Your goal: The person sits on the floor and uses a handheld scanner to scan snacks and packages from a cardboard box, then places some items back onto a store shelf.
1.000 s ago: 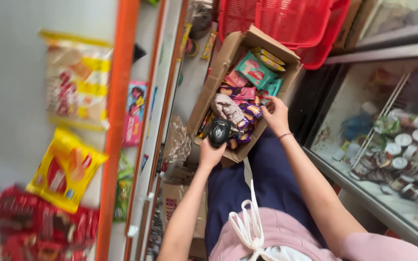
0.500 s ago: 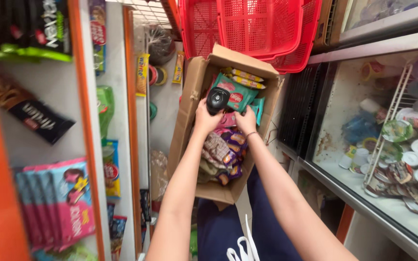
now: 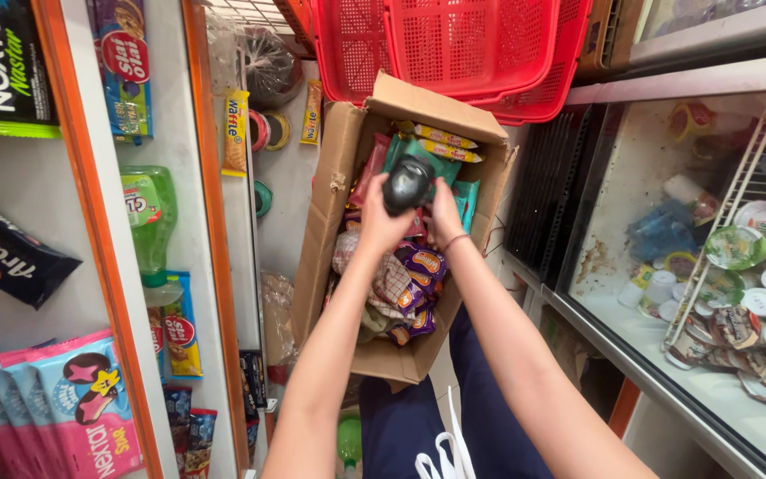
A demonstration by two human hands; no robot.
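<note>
An open cardboard box (image 3: 325,222) rests on my lap, filled with several colourful snack packets (image 3: 405,284). My left hand (image 3: 381,217) is closed around a black handheld scanner-like device (image 3: 406,184), held over the box's middle. Just right of it, my right hand (image 3: 444,215) reaches into the box with its fingers down among the green and red packets; whether it grips one is hidden.
Red plastic baskets (image 3: 463,49) stand stacked behind the box. Shelves with orange frames (image 3: 104,266) on the left carry snack packs and a green bottle (image 3: 148,222). A glass-topped freezer (image 3: 711,257) with cups and tubs runs along the right.
The view has tilted up and the box sits higher in the frame. My left hand raised the black device over the box. My right hand stayed inside the box among the packets.
</note>
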